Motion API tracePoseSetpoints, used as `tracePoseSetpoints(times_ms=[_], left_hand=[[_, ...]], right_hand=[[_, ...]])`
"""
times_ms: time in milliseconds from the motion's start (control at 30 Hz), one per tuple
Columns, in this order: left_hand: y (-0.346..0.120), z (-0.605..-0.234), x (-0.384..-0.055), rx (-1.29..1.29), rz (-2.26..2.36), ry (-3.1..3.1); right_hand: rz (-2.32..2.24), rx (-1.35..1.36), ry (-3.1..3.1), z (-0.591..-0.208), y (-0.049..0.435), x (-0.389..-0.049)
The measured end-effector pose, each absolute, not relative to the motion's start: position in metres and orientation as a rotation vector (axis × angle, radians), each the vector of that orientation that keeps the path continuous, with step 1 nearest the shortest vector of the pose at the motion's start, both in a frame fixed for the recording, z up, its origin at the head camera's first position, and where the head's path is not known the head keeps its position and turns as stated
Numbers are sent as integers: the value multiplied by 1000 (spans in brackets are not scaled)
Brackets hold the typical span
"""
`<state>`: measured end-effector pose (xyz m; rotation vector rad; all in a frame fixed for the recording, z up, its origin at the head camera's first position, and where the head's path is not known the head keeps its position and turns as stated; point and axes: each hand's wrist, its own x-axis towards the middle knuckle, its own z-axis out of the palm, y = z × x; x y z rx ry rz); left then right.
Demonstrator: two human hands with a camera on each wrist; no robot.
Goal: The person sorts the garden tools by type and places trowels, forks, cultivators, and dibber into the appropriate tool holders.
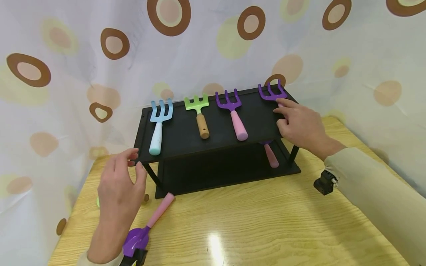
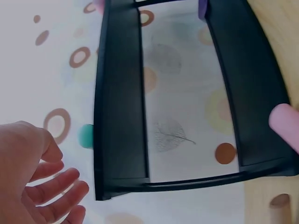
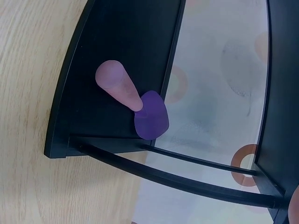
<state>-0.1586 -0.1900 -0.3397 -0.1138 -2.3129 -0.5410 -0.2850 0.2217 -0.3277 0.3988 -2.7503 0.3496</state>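
Note:
A black two-tier shelf (image 1: 186,136) stands on a wooden table (image 1: 266,221). On its top board lie a blue rake (image 1: 159,122), a green rake (image 1: 198,111), a purple rake with a pink handle (image 1: 233,114) and, at the far right, a second purple rake (image 1: 270,92). My right hand (image 1: 281,116) covers that rake's handle, fingers curled over it and index finger along its neck. My left hand (image 1: 134,160) hovers by the shelf's front left corner, fingers relaxed and holding nothing (image 2: 51,191). The lower board holds a purple tool with a pink handle (image 3: 126,93).
A purple trowel with a pink handle (image 1: 149,225) lies on the table just right of my left wrist. A wooden handle end (image 1: 146,197) peeks out behind my left hand. A spotted curtain (image 1: 66,74) hangs close behind and beside the shelf.

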Motion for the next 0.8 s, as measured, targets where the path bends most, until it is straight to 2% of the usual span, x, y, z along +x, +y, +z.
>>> tracePoseSetpoints(times_ms=[333,800], left_hand=[[-200,-370,-152,-109,-489,-2426],[-199,-404,-151,51,-376,-2995]], right_hand=[[343,396,-2762,-323,222,-284],[355,390,-2767,-325,221,-282]])
